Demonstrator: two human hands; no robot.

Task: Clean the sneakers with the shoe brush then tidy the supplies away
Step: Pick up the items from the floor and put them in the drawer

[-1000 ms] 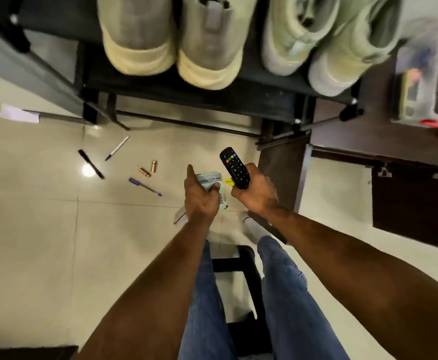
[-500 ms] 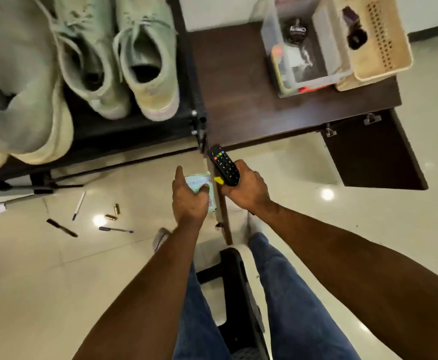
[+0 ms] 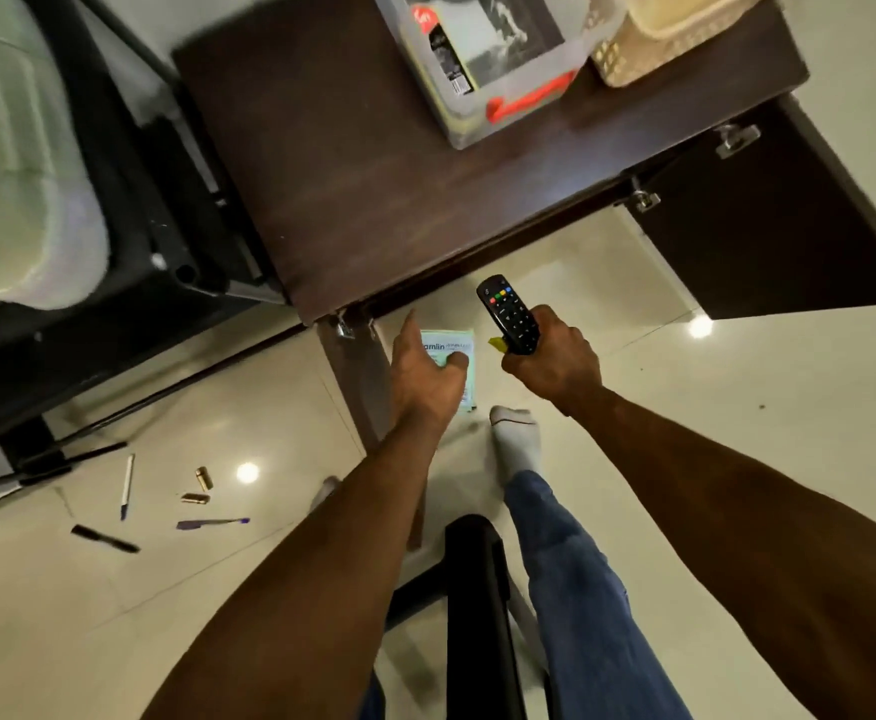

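My left hand (image 3: 425, 376) holds a pale green packet (image 3: 454, 350) with printed lettering, thumb on its face. My right hand (image 3: 550, 358) grips a black remote control (image 3: 508, 313) with coloured buttons, together with a small yellow item (image 3: 495, 344) that barely shows. Both hands hover just in front of the dark wooden table (image 3: 373, 174). A pale green sneaker (image 3: 20, 200) sits blurred on the black shoe rack (image 3: 129, 210) at the left. No shoe brush is visible.
On the table stand a clear plastic box (image 3: 482, 59) with supplies and a cream basket (image 3: 659, 39). Pens (image 3: 127, 485), a purple pen (image 3: 212, 523), a black marker (image 3: 105, 539) and two brass pieces (image 3: 202, 485) lie on the tiled floor. A black stool (image 3: 477, 589) is between my legs.
The view has swung right and closer to the table; the shoe rack slid to the left edge. Both hands kept their hold and moved nearer the table's edge.
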